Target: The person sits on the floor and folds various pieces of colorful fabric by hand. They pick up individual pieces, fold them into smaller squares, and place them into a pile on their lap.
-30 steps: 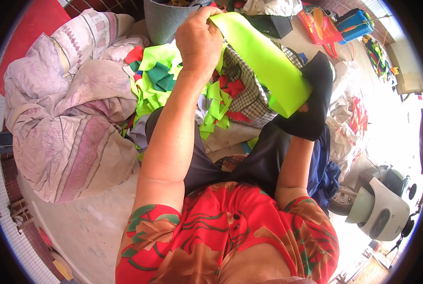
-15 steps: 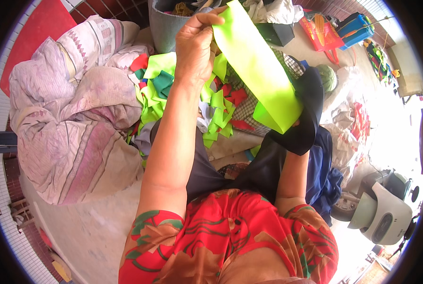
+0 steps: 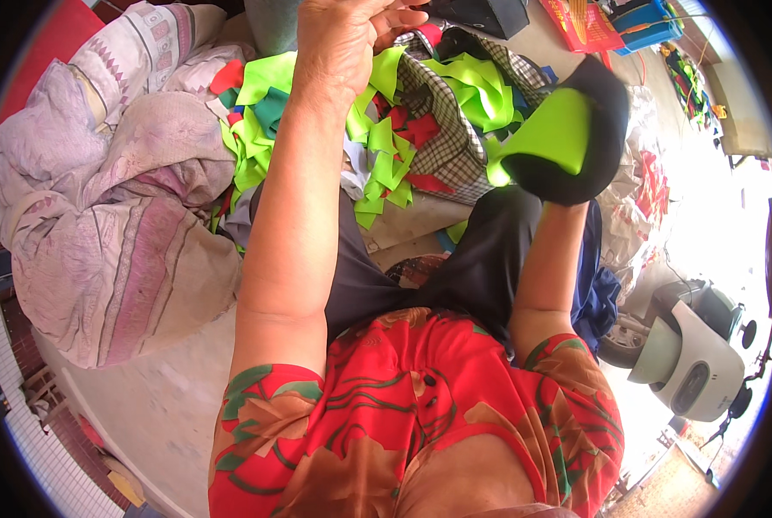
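Note:
My left hand (image 3: pixel 343 43) is raised at the upper edge, which cuts off part of it. Its fingers look loosely bent and apart, and no cloth shows in them. At the right, my right forearm (image 3: pixel 546 268) reaches up to a dark, blurred black cloth (image 3: pixel 606 95) that covers my right hand. A lime-green fabric piece (image 3: pixel 554 134) lies curved over the black cloth, its lower end hanging to the left. My right fingers are hidden, but the black cloth stays up on that hand. Between my arms lies a heap of lime-green scraps (image 3: pixel 386 164).
A checked cloth (image 3: pixel 451 151) holds more lime scraps beyond my knees. Bulky, stained pale bedding (image 3: pixel 157 181) lies at the left. A grey bucket (image 3: pixel 271 26) stands at the back. A red bag (image 3: pixel 580 26) lies back right. A grey-white machine (image 3: pixel 705 367) stands at the right.
The lime strip, stretched between both hands before, has left my left hand and is gathered over the black cloth. My right hand has moved up and right; my left hand has risen.

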`<control>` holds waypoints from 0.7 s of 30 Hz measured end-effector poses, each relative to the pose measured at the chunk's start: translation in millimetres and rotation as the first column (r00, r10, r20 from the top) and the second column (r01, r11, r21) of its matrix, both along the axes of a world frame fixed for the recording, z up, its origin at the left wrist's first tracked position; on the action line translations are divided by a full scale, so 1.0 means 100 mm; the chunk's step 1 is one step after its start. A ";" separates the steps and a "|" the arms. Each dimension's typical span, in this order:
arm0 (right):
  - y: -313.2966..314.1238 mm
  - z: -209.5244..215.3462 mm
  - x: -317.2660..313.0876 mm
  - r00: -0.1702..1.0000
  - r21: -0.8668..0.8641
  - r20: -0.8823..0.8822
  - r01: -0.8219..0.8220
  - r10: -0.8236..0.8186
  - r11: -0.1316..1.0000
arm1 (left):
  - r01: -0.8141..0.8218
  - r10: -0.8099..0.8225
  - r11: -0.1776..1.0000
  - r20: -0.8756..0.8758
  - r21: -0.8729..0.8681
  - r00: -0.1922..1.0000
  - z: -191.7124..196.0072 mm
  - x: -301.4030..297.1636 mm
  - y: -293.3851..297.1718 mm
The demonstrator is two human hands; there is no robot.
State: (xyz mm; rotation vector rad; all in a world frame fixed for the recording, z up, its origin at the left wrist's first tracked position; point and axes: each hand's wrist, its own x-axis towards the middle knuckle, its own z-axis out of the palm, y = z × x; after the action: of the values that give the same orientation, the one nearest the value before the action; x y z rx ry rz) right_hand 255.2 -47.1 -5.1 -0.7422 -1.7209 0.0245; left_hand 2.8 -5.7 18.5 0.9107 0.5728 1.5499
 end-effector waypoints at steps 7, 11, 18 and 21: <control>0.57 0.32 0.54 0.876 0.247 0.341 0.267 -0.342 0.931 | -0.046 0.046 0.999 -0.004 -0.002 0.999 0.03 -0.05 -0.04; 1.05 -0.31 0.95 0.970 -0.511 -0.190 0.033 -0.151 0.859 | -0.096 0.096 0.995 -0.006 -0.003 0.995 0.03 -0.16 0.00; 0.97 -1.53 0.52 0.743 -0.343 0.650 0.473 -0.158 0.812 | -0.222 0.223 0.975 0.071 -0.032 0.972 -0.01 -0.37 0.01; 0.72 -1.77 -0.22 0.937 -0.744 0.313 0.139 0.157 0.653 | -0.221 0.222 0.975 0.087 -0.022 0.971 -0.02 -0.41 0.01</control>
State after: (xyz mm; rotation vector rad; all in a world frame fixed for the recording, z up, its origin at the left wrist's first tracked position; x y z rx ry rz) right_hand 233.4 24.4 -181.6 -1.4307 -2.0613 0.7134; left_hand -38.3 -4.8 16.5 0.7841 0.6357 1.7772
